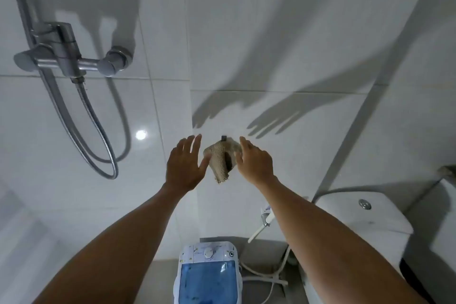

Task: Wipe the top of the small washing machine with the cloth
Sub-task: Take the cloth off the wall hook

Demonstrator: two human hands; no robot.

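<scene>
- My left hand (183, 165) was spread open at the centre of the frame, fingers straight, holding nothing, thumb just beside the cloth (220, 158).
- My right hand (255, 164) met the cloth's right edge; I could not tell whether it gripped.
- The cloth hung from a wall hook (223, 138).
- The small washing machine (208, 275) stood at bottom centre.

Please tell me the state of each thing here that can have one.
cloth: hangs on the wall hook.
washing machine: lid closed.
left hand: open, beside the cloth.
right hand: open, at the cloth's edge.
shower hose: hangs in a loop.
</scene>
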